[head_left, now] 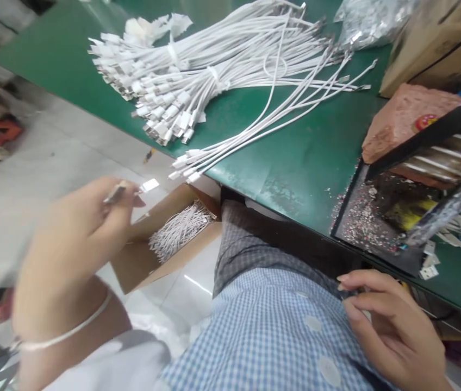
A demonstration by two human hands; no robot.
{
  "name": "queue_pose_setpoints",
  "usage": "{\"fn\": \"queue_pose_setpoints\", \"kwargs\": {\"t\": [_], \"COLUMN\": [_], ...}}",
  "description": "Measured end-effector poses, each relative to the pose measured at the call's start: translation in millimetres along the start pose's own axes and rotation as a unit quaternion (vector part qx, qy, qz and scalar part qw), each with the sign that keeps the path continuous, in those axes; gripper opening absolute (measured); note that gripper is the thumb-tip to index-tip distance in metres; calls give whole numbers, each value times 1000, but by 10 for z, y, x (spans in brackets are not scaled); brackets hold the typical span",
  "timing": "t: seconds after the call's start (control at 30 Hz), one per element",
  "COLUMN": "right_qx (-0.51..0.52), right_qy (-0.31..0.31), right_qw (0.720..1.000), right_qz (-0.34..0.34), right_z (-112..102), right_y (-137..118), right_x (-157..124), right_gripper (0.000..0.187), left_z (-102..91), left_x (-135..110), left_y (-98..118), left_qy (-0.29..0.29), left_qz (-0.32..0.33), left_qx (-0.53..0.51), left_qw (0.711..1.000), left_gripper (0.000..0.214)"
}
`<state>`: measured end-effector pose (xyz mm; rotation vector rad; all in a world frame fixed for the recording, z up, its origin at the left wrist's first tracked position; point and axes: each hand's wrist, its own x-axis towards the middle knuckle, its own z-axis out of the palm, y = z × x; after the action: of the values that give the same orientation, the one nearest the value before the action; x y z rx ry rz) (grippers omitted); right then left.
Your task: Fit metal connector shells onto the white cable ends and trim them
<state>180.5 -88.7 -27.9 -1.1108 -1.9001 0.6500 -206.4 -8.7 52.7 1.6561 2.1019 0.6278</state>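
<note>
My left hand (78, 233) is raised at the left, off the table's edge, fingers pinched on a white cable with a metal plug end (149, 185); the cable runs round my wrist. Below it on the floor stands an open cardboard box (132, 260) holding a heap of white cables (179, 228). My right hand (389, 320) rests low at the right against my checked shirt, fingers curled, nothing visible in it. On the green table (296, 163) lies a big tied bundle of white cables (198, 70) and a few loose ones (222, 152).
A black machine with a tray of metal scraps (373, 217) sits at the table's right. A reddish block (402, 117) and a cardboard box (438, 43) stand behind it. A plastic bag of metal parts (369, 21) lies at the back.
</note>
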Motion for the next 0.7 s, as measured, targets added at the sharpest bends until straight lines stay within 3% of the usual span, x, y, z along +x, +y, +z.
{"fn": "queue_pose_setpoints", "kwargs": {"t": [0.03, 0.1, 0.2, 0.3, 0.43, 0.5, 0.57, 0.7], "right_qx": [1, -1, -7, -9, 22, 40, 60, 100], "right_qy": [-4, -7, -13, -17, -38, -53, -41, 46], "right_qw": [1000, 1000, 1000, 1000, 999, 996, 993, 984], "right_qz": [-1, 1, -1, -8, 24, 57, 90, 137], "right_z": [7, 12, 15, 27, 58, 70, 77, 63], "right_y": [2, 5, 2, -10, -27, -33, -36, -32], "right_x": [5, 12, 21, 29, 4, -32, -73, -108], "right_gripper": [14, 14, 14, 15, 15, 16, 17, 15], "left_z": [71, 232, 462, 704, 1085, 1260, 1398, 1567], "left_x": [60, 169, 243, 173, -64, -184, -284, -398], "left_y": [-65, -193, -338, -282, 185, 493, 770, 1124], "left_qy": [-28, -71, -140, -170, -277, -376, -442, -511], "left_qz": [-43, -102, -64, -41, 64, 186, 263, 331], "left_qx": [136, 251, 226, 185, 76, -37, -85, -107], "left_qw": [989, 960, 962, 967, 956, 907, 853, 786], "left_gripper": [19, 28, 30, 29, 37, 38, 33, 15]}}
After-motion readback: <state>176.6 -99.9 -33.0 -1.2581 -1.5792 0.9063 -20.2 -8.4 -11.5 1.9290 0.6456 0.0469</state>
